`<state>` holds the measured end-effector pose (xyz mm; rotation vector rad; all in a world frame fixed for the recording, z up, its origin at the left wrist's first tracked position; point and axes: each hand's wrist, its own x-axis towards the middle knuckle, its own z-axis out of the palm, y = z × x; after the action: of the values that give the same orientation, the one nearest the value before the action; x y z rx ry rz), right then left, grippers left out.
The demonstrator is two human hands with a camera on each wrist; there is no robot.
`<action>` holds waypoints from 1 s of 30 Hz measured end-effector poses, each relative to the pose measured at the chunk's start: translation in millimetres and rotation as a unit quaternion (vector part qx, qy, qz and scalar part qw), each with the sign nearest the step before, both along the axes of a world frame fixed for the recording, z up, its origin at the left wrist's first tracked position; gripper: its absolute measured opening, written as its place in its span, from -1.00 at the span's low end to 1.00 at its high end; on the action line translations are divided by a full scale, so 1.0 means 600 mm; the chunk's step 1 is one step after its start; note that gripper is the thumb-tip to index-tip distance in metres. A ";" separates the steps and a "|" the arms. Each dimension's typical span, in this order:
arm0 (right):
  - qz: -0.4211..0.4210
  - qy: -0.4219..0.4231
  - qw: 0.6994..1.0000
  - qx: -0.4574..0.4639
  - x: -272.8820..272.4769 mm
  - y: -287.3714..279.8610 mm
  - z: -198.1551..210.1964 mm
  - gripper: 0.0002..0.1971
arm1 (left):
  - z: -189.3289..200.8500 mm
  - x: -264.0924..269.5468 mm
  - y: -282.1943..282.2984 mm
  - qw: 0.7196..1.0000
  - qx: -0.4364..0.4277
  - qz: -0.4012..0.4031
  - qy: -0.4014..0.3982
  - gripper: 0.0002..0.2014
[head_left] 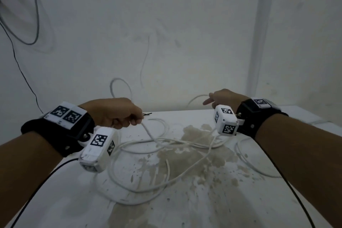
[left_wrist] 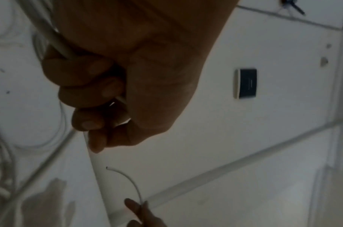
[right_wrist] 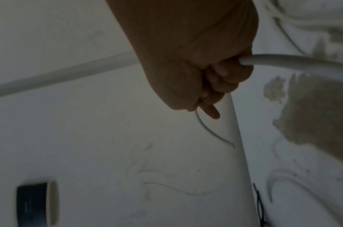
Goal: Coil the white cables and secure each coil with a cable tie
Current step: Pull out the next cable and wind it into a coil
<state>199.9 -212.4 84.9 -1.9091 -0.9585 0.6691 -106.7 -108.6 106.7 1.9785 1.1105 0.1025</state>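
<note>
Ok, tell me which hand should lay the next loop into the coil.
Probably the right hand: it holds the cable near its free end. The left hand already grips a raised loop, so it should keep anchoring.

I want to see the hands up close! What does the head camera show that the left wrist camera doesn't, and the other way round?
Only the head view shows both wrists with their black bands and marker cubes, the brown stain on the table, and a cable loop rising above the left hand.

Only the left wrist view shows the left fingertips curled round the cable, and a dark rectangle on a white surface behind the hand.

Both show the left hand gripping a white cable and the right hand holding a cable too.
</note>
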 end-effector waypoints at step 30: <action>-0.108 0.434 0.835 0.320 -0.054 0.002 0.083 -0.70 | -0.072 0.174 -0.099 0.788 -0.451 0.140 -0.395 -0.60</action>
<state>167.6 -210.9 134.9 -0.9120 -0.2894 0.8294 -2.3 -167.7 63.8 0.7451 0.6550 0.4273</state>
